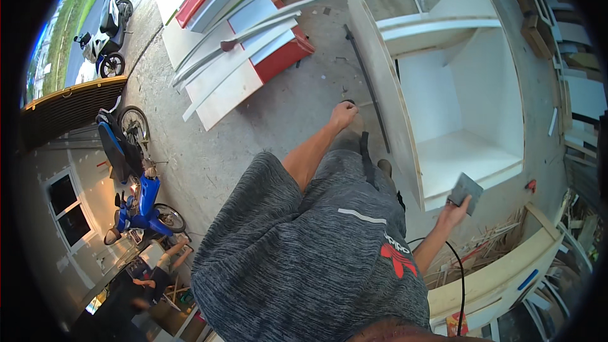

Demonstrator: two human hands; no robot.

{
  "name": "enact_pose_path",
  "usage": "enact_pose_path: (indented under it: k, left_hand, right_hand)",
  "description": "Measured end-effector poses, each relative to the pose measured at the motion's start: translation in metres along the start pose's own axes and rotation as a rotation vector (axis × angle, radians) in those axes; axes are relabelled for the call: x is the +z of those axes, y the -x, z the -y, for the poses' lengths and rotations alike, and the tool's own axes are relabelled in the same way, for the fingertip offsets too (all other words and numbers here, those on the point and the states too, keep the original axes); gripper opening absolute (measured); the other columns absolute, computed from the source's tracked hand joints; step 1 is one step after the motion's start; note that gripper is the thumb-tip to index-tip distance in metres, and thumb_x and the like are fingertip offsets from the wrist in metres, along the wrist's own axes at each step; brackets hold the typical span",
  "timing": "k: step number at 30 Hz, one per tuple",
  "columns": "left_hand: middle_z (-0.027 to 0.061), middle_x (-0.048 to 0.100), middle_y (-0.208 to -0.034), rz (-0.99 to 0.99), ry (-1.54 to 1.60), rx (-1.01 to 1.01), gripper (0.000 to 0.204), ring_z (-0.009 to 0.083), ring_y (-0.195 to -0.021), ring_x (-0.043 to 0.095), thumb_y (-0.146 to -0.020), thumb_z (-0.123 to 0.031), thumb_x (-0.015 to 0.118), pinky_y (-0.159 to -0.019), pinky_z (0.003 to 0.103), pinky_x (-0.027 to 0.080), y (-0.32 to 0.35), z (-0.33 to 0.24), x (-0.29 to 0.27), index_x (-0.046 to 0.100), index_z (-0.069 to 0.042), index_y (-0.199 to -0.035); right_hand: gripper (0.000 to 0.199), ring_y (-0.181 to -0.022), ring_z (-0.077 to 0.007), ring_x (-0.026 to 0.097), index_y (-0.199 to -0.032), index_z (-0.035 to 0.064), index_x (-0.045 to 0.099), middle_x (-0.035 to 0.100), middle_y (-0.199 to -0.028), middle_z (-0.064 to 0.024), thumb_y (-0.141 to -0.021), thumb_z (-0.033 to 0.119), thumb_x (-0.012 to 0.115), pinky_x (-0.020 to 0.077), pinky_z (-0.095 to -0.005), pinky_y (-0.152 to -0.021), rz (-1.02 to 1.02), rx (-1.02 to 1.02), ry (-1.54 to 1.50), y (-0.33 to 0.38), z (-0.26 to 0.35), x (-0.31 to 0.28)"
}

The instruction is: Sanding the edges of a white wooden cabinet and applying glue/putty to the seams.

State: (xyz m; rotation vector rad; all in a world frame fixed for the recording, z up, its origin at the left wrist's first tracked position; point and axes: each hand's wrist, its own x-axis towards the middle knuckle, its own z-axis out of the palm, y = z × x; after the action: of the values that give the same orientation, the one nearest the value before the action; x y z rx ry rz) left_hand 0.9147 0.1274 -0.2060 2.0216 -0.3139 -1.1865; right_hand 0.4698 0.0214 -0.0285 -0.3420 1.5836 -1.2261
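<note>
My right hand (451,214) grips a flat grey rectangular piece (466,192) by its lower edge. It is beside the front lower corner of a large white box-shaped cabinet (465,139), whose open side shows its bare inside and a cross rail. The grey piece's exact kind is not clear. Ahead of my body, my left hand (344,116) is closed, with its fingers curled. Something small and dark shows at its fingertips, too hidden to name. This hand is apart from the cabinet's left side panel (386,88).
A long dark bar (367,85) lies along the cabinet's left side. Panels and strips (221,88) are stacked at far left. Motorbikes (149,199) and another person (158,278) are at left. Wood scraps (487,247) and a black cable (461,266) are at lower right.
</note>
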Motion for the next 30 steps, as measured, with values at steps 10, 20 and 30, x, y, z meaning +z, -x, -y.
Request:
enact_pose_path:
  k: [10,20,30]
  left_hand:
    - [0.0083,0.069,-0.087,-0.079,-0.051,-0.169,0.033,0.0171,-0.064,0.062,-0.085,-0.029,0.066,-0.059,0.033,0.050,-0.002,0.030,-0.146,0.070,-0.002,-0.104]
    - [0.0128,0.065,-0.102,-0.126,0.284,-0.621,0.043,0.0277,-0.075,0.065,-0.087,-0.025,0.063,-0.059,0.038,0.051,0.024,0.120,-0.232,0.056,-0.004,-0.123]
    - [0.0115,0.061,-0.113,-0.418,0.984,-0.391,0.041,0.0268,-0.080,0.061,-0.094,-0.028,0.055,-0.066,0.039,0.052,-0.192,0.031,-0.322,0.051,-0.009,-0.130]
  right_hand:
    - [0.041,-0.105,-0.0180,0.061,-0.121,-0.0077,0.064,0.068,-0.115,-0.0107,-0.100,0.027,0.063,0.0456,-0.0315,-0.096,0.589,-0.199,0.608,0.135,-0.059,0.179]
    - [0.042,-0.103,-0.0165,0.061,-0.121,-0.0069,0.063,0.066,-0.118,-0.0098,-0.098,0.028,0.065,0.0484,-0.0324,-0.093,0.365,-0.147,0.446,0.160,-0.128,0.165]
    - [0.051,-0.109,-0.0222,0.062,-0.131,0.0012,0.056,0.062,-0.124,-0.0095,-0.095,0.034,0.069,0.0536,-0.0375,-0.088,0.105,0.107,0.520,0.195,-0.146,0.162]
